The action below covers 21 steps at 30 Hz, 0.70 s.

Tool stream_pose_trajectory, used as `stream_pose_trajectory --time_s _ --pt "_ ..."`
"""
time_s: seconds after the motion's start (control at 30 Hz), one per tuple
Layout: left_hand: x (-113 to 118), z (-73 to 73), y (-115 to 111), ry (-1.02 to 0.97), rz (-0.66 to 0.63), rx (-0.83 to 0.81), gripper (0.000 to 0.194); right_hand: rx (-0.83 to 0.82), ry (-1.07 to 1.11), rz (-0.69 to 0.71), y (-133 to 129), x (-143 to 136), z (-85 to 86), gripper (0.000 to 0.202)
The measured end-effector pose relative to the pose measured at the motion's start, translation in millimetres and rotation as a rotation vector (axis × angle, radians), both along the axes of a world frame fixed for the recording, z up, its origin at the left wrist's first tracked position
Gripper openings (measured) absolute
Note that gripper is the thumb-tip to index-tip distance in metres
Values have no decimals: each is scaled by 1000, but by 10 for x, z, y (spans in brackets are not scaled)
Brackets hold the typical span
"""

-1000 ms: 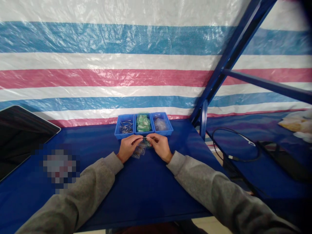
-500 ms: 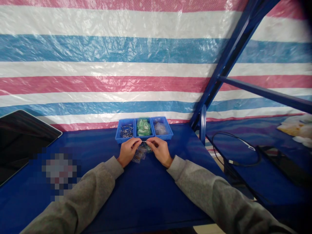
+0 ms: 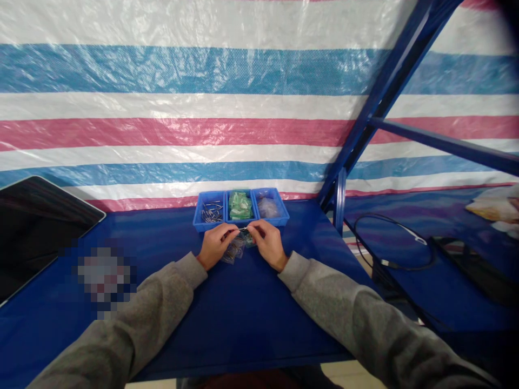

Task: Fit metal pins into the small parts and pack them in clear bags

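- thin piece (image 3: 243,229) between the fingertips: bright, metal-looking, smooth;
- small pieces (image 3: 213,212) in the left-hand tray: shiny, silvery, like bare metal;
- blue trays (image 3: 209,227): moulded plastic by their look, smooth with a soft sheen;
- green packets (image 3: 240,205): plastic film, crinkled and glossy;
- clear bags (image 3: 267,208) and clear packets (image 3: 234,252): thin see-through plastic, wrinkled, catching light;
- sleeves (image 3: 162,300): matt grey cloth, soft and creased;
- tabletop (image 3: 243,319): smooth blue, faintly glossy;
- striped sheet (image 3: 162,132): woven plastic, rippled, shiny;
- frame (image 3: 379,102): painted metal by its look, smooth;
- dark panel (image 3: 36,232): glossy, glass-like
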<state>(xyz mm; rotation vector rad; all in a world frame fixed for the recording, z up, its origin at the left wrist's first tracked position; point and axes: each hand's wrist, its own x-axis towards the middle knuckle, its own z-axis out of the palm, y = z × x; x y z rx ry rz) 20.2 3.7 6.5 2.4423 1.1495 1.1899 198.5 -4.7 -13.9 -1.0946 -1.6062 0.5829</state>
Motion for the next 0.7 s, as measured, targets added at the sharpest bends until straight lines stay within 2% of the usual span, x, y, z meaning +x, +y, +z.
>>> stream_pose_trajectory --time_s 0.27,0.43,0.7 --pt "0 25 -6 -22 -44 25 23 25 -16 -4 -31 7 50 25" --pt "-3 8 2 -28 -16 -12 21 74 2 26 -56 7 97 18" --pt "-4 2 -5 -51 -13 -13 24 42 -8 59 -63 14 100 18"
